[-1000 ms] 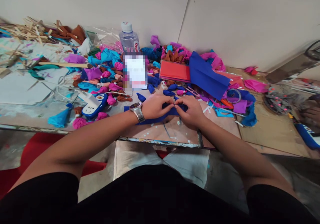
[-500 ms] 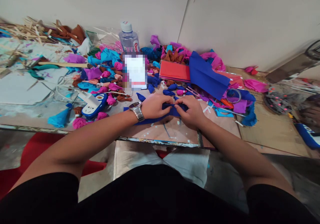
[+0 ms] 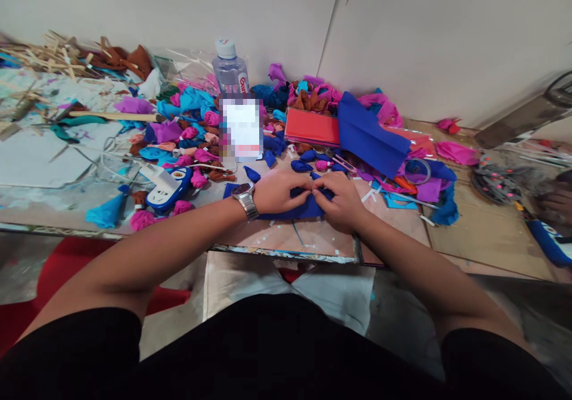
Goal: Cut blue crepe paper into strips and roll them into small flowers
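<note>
My left hand (image 3: 277,191), with a metal watch on its wrist, and my right hand (image 3: 340,200) meet fingertip to fingertip over a strip of dark blue crepe paper (image 3: 298,209) that lies on the brown table top (image 3: 313,239). Both hands pinch the paper where it bunches between them. The flat part of the strip spreads out under my left hand toward the watch. Several small rolled blue and pink paper buds (image 3: 308,163) lie just beyond my fingers.
A heap of pink, blue, purple and brown paper scraps (image 3: 187,132) covers the table's back. There stand a water bottle (image 3: 230,69), a folded blue sheet (image 3: 369,133), a red paper pack (image 3: 311,127), a blue-white power strip (image 3: 168,186), wooden sticks (image 3: 44,57).
The blue strip now lies flatter and wider under my left hand, and my fingertips have closed tighter together on its bunched part. My arms have stayed in place.
</note>
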